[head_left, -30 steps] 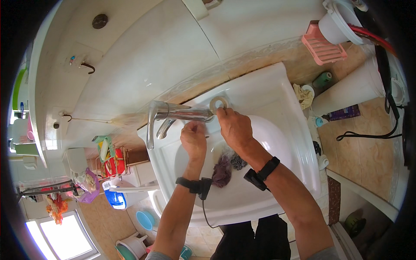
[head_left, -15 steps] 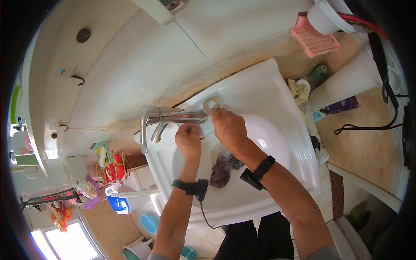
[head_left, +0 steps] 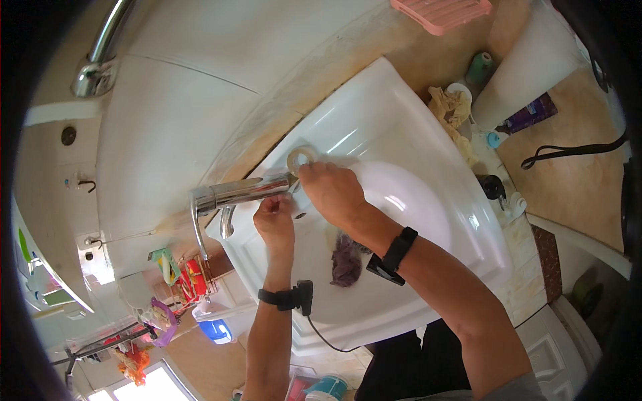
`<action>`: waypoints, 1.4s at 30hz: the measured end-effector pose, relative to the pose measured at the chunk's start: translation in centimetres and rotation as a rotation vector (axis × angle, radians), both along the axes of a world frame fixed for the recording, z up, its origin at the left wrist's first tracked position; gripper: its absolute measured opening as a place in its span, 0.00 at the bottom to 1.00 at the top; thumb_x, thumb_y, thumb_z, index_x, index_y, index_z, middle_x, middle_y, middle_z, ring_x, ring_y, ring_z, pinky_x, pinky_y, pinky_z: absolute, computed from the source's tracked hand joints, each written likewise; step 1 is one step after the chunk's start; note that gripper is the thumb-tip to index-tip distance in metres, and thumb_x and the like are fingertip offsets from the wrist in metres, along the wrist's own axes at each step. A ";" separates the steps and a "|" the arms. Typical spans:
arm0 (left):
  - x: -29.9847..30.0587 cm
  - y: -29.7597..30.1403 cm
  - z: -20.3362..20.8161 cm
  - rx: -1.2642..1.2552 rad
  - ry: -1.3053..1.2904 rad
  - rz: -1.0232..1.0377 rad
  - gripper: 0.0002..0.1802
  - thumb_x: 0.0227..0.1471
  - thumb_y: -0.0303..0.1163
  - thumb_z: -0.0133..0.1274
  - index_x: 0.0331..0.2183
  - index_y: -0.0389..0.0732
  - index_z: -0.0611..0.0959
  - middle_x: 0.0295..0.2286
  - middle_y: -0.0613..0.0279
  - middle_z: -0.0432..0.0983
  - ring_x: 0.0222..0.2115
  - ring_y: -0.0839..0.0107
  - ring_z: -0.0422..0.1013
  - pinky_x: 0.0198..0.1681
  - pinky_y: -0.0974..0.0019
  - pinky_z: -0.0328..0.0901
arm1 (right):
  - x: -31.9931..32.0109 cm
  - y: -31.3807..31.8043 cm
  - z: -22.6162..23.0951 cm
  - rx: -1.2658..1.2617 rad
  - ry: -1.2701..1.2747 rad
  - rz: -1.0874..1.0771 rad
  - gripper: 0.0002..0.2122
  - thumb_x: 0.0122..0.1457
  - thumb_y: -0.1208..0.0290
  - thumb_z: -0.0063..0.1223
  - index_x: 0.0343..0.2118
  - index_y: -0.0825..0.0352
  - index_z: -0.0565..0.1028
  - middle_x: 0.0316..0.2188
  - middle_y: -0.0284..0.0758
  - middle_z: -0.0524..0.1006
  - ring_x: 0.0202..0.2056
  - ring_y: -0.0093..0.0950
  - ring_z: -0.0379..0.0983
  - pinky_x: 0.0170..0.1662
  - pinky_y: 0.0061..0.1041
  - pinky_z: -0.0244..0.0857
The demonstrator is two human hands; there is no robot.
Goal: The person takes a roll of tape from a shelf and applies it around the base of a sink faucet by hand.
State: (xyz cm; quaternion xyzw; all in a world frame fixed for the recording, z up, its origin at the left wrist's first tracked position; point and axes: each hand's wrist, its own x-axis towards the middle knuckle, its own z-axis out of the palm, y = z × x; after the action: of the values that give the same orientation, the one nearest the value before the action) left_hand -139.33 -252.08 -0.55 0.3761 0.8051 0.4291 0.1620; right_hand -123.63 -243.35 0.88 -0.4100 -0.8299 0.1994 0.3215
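A chrome faucet [head_left: 244,192] stands at the back of a white washbasin [head_left: 374,100]. My right hand [head_left: 334,194] pinches a pale ring-shaped roll of tape [head_left: 291,162] close beside the faucet's base. On the other side of that base is my left hand [head_left: 275,224], its fingers curled together; whatever they pinch is too small to make out. In the bowl lies a wet purplish cloth [head_left: 346,265]. A grey mesh-like piece next to it is partly hidden by my right forearm. Both wrists carry black straps, and a cable hangs from the left one.
A pink soap dish [head_left: 445,15] is on the wall at upper right. Right of the basin are a yellowish cloth [head_left: 447,107], a green bottle [head_left: 479,67], a purple tube [head_left: 531,112] and a black cord [head_left: 575,154]. A wire rack [head_left: 200,267] with colourful packs hangs at left.
The view has shifted and turned, so the basin and faucet sit differently in it. Both hands stay at the faucet's base, with the roll still in my right hand.
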 end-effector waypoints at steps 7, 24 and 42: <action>0.2 0.3 -0.3 0.039 -0.007 0.035 0.08 0.56 0.28 0.59 0.31 0.32 0.84 0.21 0.68 0.76 0.23 0.81 0.66 0.28 0.73 0.62 | 0.0 0.1 -0.2 0.036 0.013 -0.013 0.05 0.48 0.75 0.56 0.29 0.65 0.73 0.21 0.35 0.76 0.24 0.32 0.77 0.23 0.31 0.72; 1.0 0.4 0.7 -0.066 0.045 0.085 0.06 0.57 0.25 0.56 0.35 0.31 0.83 0.28 0.69 0.78 0.28 0.83 0.68 0.32 0.75 0.63 | 0.2 0.1 -0.3 0.062 0.037 0.019 0.06 0.48 0.72 0.57 0.30 0.65 0.74 0.23 0.33 0.76 0.27 0.30 0.77 0.27 0.29 0.72; 3.4 0.6 2.1 -0.119 0.042 0.245 0.09 0.56 0.29 0.58 0.34 0.31 0.83 0.26 0.68 0.79 0.25 0.80 0.69 0.29 0.73 0.63 | 0.2 -0.2 -0.7 0.032 0.081 0.022 0.08 0.52 0.73 0.54 0.35 0.64 0.73 0.24 0.33 0.74 0.28 0.31 0.76 0.27 0.31 0.72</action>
State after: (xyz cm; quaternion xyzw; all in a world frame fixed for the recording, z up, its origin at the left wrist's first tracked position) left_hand -135.91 -251.52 1.56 0.2735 0.8722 0.3894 0.1135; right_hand -123.47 -243.53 0.21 -0.3874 -0.8237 0.2062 0.3590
